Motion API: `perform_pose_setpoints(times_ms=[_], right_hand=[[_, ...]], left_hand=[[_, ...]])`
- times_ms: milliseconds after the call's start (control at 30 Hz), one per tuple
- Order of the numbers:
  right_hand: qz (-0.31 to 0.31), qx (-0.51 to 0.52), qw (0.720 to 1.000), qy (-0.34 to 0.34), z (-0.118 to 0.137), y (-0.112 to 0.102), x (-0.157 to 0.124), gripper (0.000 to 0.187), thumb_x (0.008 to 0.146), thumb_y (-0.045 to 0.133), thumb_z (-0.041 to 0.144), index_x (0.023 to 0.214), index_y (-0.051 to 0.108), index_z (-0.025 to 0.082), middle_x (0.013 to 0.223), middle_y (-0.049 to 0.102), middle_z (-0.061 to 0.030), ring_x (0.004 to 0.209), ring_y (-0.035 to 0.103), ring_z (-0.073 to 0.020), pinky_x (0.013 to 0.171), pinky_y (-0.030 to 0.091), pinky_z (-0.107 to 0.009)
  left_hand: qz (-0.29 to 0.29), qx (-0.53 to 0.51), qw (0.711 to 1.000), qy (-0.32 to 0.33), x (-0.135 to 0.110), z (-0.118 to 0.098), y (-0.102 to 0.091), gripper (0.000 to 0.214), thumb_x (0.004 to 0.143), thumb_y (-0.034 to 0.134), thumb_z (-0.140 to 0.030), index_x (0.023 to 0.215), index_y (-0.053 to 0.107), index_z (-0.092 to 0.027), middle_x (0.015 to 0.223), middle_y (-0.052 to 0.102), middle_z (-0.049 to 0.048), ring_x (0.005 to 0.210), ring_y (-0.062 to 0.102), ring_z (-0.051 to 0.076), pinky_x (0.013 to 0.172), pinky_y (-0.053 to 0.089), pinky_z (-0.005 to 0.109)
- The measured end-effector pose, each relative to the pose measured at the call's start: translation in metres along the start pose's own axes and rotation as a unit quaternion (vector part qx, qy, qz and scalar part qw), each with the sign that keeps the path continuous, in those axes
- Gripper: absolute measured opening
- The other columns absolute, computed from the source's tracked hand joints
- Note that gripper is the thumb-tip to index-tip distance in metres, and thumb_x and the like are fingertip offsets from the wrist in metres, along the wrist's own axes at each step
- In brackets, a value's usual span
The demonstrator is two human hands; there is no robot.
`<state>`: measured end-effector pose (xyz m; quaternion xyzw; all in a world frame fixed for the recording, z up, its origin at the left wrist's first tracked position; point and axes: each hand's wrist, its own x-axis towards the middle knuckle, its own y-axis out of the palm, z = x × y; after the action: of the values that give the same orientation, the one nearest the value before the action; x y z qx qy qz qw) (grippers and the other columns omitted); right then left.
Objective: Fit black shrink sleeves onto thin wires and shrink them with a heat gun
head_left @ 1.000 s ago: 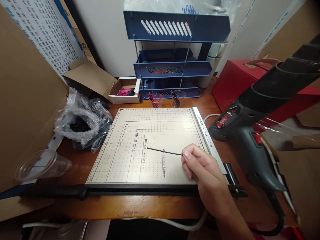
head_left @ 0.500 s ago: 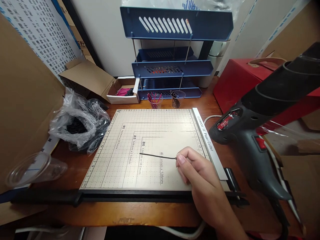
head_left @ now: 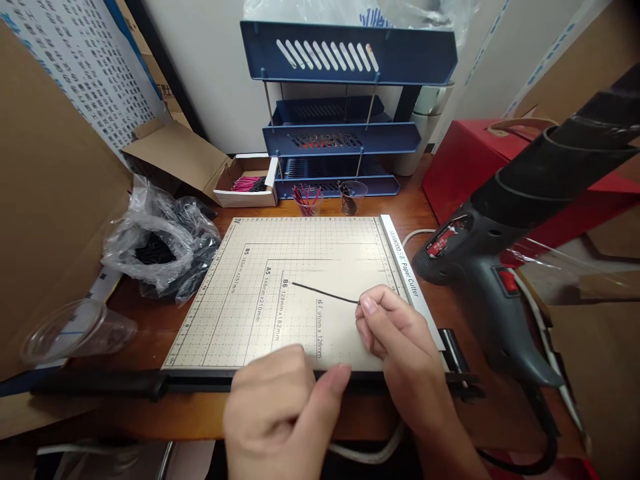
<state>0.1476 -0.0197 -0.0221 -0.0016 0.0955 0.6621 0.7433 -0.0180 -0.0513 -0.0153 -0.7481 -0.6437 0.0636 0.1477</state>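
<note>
Thin black cord (head_left: 325, 293), one length, reaches leftward from the right hand (head_left: 400, 333) above the board of a paper cutter (head_left: 235, 333); whether it touches the board is unclear. The right grip is clamped on one end, thumb against fingers. The left hand (head_left: 280, 407), absent from the view half a second ago, is now at the cutter's near edge, its fingers curled and thumb raised; whether it holds anything cannot be told. So two hands are at work, only the right visibly on the cord.

Counted around them on the worktop (head_left: 190, 417): one cutter, one heat gun (head_left: 480, 280) at right, one red box (head_left: 465, 167), two small cups (head_left: 353, 189) behind the cutter, one larger cup (head_left: 107, 330) at left, one plastic bag (head_left: 143, 203), one open carton (head_left: 245, 199).
</note>
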Motion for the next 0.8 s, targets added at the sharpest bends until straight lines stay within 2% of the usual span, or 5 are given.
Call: perform_pose_setpoints(times_ms=[100, 267, 533, 667, 800], right_hand=[[-0.013, 0.037, 0.999, -0.001, 0.0, 0.0, 0.0, 0.045, 0.104, 0.058, 0.054, 0.08, 0.05, 0.017, 0.066, 0.04, 0.0037, 0.061, 0.029, -0.0076, 0.059, 0.029, -0.023], [0.019, 0.037, 0.999, -0.008, -0.001, -0.001, -0.001, 0.046, 0.105, 0.059, 0.052, 0.078, 0.049, 0.016, 0.068, 0.044, 0.0029, 0.063, 0.034, -0.0076, 0.063, 0.032, -0.022], [0.08, 0.026, 0.996, -0.044, 0.0, 0.0, 0.001, 0.044, 0.109, 0.054, 0.048, 0.078, 0.05, 0.017, 0.074, 0.053, 0.0017, 0.073, 0.053, -0.0077, 0.068, 0.04, -0.02], [0.091, -0.003, 0.994, -0.055, 0.001, 0.0, 0.001, 0.044, 0.111, 0.052, 0.048, 0.08, 0.053, 0.017, 0.073, 0.05, 0.0024, 0.072, 0.05, -0.0071, 0.068, 0.039, -0.019], [0.072, -0.031, 0.993, -0.083, 0.002, -0.001, 0.0, 0.045, 0.112, 0.049, 0.045, 0.078, 0.053, 0.017, 0.07, 0.042, 0.0031, 0.067, 0.04, -0.0071, 0.063, 0.034, -0.02]], left_hand=[[-0.009, 0.029, 0.999, 0.016, 0.031, -0.017, -0.002, 0.052, 0.097, 0.068, -0.033, 0.053, 0.045, -0.02, 0.052, 0.043, -0.0028, 0.05, 0.041, 0.011, 0.05, 0.034, 0.027], [0.054, -0.081, 0.993, -0.066, 0.063, -0.024, 0.012, 0.045, 0.103, 0.06, -0.051, 0.072, 0.066, -0.018, 0.06, 0.055, -0.0023, 0.054, 0.045, 0.01, 0.051, 0.037, 0.022], [0.037, -0.154, 0.984, -0.08, 0.066, -0.013, 0.016, 0.044, 0.103, 0.063, -0.037, 0.064, 0.065, -0.016, 0.058, 0.057, -0.0028, 0.049, 0.04, 0.006, 0.051, 0.039, 0.019], [0.03, -0.162, 0.983, -0.08, 0.064, -0.013, 0.015, 0.041, 0.101, 0.065, -0.033, 0.063, 0.068, -0.017, 0.055, 0.058, -0.0035, 0.047, 0.04, 0.006, 0.055, 0.045, 0.018], [0.016, -0.14, 0.988, -0.061, 0.066, -0.018, 0.018, 0.042, 0.1, 0.065, -0.029, 0.06, 0.067, -0.017, 0.056, 0.064, -0.0017, 0.054, 0.056, 0.008, 0.058, 0.048, 0.016]])
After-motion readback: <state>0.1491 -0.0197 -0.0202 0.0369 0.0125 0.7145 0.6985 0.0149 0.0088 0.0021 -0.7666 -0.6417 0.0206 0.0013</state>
